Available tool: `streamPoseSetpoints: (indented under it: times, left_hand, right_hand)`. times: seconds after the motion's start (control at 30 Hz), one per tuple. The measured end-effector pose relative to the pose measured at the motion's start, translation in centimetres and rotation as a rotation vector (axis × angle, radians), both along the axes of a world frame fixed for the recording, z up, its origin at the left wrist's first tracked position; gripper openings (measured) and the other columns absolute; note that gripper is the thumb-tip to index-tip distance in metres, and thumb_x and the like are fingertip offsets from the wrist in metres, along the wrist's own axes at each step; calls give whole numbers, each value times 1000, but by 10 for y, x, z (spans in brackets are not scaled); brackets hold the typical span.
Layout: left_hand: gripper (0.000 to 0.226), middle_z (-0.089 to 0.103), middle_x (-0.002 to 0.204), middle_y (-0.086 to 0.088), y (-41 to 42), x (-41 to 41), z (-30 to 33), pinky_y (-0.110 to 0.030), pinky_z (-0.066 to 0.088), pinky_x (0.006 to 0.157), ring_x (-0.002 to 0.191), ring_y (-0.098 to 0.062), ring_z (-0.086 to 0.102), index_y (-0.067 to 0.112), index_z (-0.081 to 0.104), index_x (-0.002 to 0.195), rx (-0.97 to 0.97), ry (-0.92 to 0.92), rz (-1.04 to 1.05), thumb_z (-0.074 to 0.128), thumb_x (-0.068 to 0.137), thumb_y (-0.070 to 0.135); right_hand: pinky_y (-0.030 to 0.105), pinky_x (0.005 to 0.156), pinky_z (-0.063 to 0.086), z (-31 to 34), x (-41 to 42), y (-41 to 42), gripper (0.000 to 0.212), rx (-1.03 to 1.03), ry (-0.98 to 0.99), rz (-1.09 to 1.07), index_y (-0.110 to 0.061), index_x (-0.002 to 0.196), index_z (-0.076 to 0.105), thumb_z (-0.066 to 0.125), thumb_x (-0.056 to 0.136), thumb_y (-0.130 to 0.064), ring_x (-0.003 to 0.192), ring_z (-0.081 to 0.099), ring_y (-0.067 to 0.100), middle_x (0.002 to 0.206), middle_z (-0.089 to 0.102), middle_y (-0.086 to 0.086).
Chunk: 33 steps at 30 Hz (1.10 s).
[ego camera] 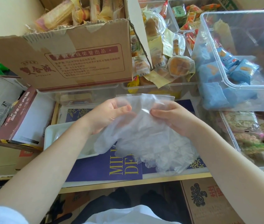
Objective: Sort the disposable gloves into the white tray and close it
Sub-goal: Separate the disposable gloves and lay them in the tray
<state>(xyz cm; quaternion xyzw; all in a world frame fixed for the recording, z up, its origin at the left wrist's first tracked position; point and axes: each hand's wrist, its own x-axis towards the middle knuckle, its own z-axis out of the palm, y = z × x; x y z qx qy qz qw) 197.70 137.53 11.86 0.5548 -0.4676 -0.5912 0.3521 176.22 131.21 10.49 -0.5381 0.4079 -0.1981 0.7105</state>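
Where boxes crowd: gloves (144, 143) over tray (53, 135)

A torn cardboard box (73, 50) stands beside clear snack bins (241, 54).

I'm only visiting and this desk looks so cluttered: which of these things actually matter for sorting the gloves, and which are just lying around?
Part of the job:
- disposable gloves, held up by the left hand and right hand
- white tray, beneath the left forearm

Just lying about:
- cardboard box of snacks
- clear bin with blue packets
- purple book
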Motion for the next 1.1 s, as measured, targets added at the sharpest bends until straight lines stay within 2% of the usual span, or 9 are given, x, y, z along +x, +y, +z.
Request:
streamPoseSetpoints:
  times: [0.2, 0.33, 0.4, 0.5, 0.63, 0.73, 0.83, 0.97, 1.1]
  left_hand:
    - [28, 70, 89, 9, -1, -1, -3, -21, 49, 75, 81, -7, 65, 11, 62, 93, -20, 35, 13, 61, 76, 33]
    - [22, 69, 86, -1, -2, 1, -4, -25, 53, 70, 78, -15, 66, 9, 53, 83, -8, 164, 44, 61, 78, 29]
    - [31, 68, 83, 1, -2, 2, -4, -22, 51, 71, 76, -13, 63, 8, 54, 83, -31, 192, 71, 64, 75, 36]
    - [40, 69, 90, -2, -3, 4, -6, -22, 50, 71, 79, -12, 64, 13, 65, 88, 13, 214, 95, 69, 70, 49]
    - [9, 66, 84, -3, 2, 14, -13, -24, 45, 71, 68, -9, 61, 15, 60, 84, 53, 9, 73, 61, 83, 24]
    - [8, 69, 76, -9, 12, 23, -18, -23, 52, 65, 62, -17, 63, 7, 57, 84, 113, -26, 6, 53, 91, 6]
    - [14, 71, 73, -7, 19, 32, -25, -20, 51, 61, 61, -17, 64, 6, 57, 86, 187, -57, -53, 47, 95, 8]
    - [11, 71, 95, -2, 18, 34, -35, -27, 45, 84, 87, -11, 63, 12, 61, 96, 248, -208, -124, 51, 95, 16]
    - [9, 66, 93, 7, 3, 11, -46, -28, 42, 80, 84, -8, 59, 25, 59, 89, 94, -391, 44, 54, 94, 21]
  right_hand:
    - [35, 79, 40, 4, 7, 6, 9, 4, 4, 17, -6, 83, 67, 69, 77, 2, 82, 53, 26, 82, 59, 11]
    - [20, 67, 48, 7, 1, 2, 37, 186, -91, -4, -12, 93, 64, 79, 63, -27, 73, 62, 9, 80, 65, -3]
    - [18, 66, 50, 7, 0, 1, 31, 200, -78, -4, -16, 93, 65, 69, 70, -34, 73, 64, 6, 78, 69, -7]
    - [16, 66, 52, 7, 5, -1, 12, 145, -66, -13, -12, 90, 65, 57, 88, -20, 70, 66, 5, 75, 71, -6]
    - [23, 66, 55, 4, 6, -8, 11, 165, -141, -167, -6, 96, 61, 55, 92, -14, 67, 68, 11, 77, 71, 2]
    - [24, 65, 56, -4, 3, -14, 8, 196, -159, -306, -12, 88, 62, 55, 92, -11, 65, 66, 11, 73, 68, 1]
    - [20, 61, 55, -10, 1, -17, 15, 175, -144, -314, -13, 92, 64, 51, 94, -7, 66, 67, 10, 72, 69, -1]
    - [18, 56, 52, -19, 6, -11, 16, 133, -59, -238, -14, 94, 64, 51, 94, -5, 63, 66, 9, 79, 70, 1]
    - [17, 52, 47, -32, 20, 0, 16, 123, -8, -201, -15, 88, 62, 52, 93, -4, 55, 61, 6, 72, 66, -3]
